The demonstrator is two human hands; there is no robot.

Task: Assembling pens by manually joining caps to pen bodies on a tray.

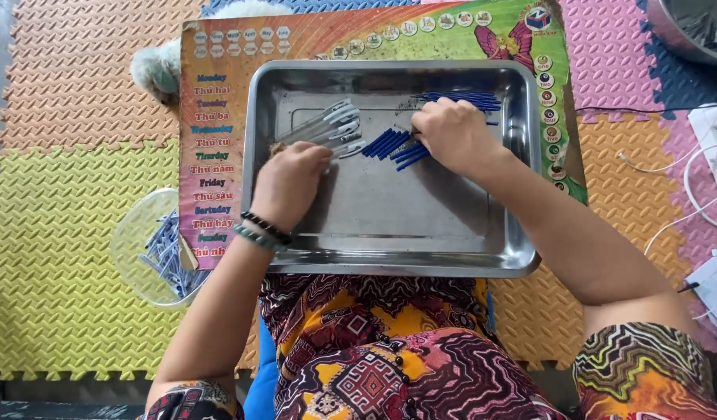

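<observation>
One steel tray lies on a printed picture board, which lies on the floor of interlocking foam mats — orange, yellow, pink.

Left hand: fingers closed round a bundle of clear pen barrels, roughly five or six; exact count not readable. Bundle sits over the tray's far-left quarter. Long axis runs from the hand up toward the tray's far edge, tips slanted to the right.

Right hand: fingers curled down onto a fan of blue refills, about eight, lying on the tray floor just short of the far edge, near its middle. Whether the fingers pinch one refill or only press on the fan, cannot tell. These lie diagonally, lower ends toward the left edge.

A second batch of blue refills lies along the tray's far edge toward the far-right corner, long axis parallel to that edge; count unclear, partly behind the hand.

One clear plastic bowl stands on the yellow mat off the board's left edge, holding many small blue-grey parts — not countable.

White cables lie on the mats at the right.
</observation>
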